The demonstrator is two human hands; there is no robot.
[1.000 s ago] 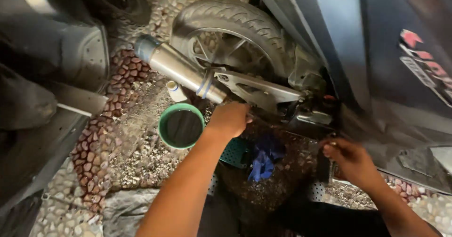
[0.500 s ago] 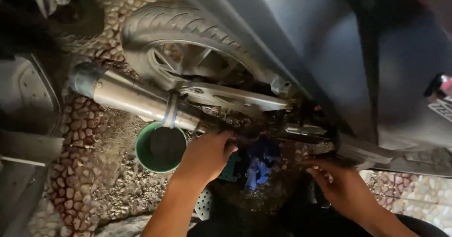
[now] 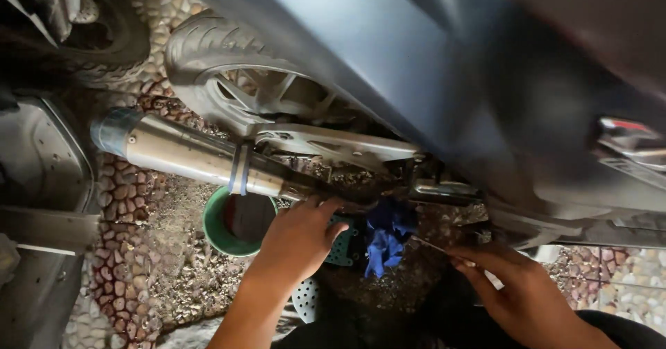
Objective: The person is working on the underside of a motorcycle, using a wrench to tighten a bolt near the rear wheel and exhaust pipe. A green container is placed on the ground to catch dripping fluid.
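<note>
I look down at the underside of a grey scooter (image 3: 430, 64) with its rear wheel (image 3: 243, 78) and a silver exhaust pipe (image 3: 187, 155). My left hand (image 3: 298, 238) reaches under the pipe's front end, fingers curled against the dark engine underside; what it grips is hidden. My right hand (image 3: 506, 279) is lower right and pinches a thin metal rod or tool (image 3: 433, 246) that points toward a crumpled blue rag (image 3: 385, 241) below the engine.
A green round pot (image 3: 232, 223) sits on the pebbled ground (image 3: 132, 252) under the exhaust. A teal perforated piece (image 3: 341, 248) lies beside my left hand. Grey body panels (image 3: 35, 182) of another vehicle stand at the left edge.
My view has shifted closer and to the right, so the scooter's body fills more of the frame. Both hands stay under the engine; the right hand now shows the thin tool.
</note>
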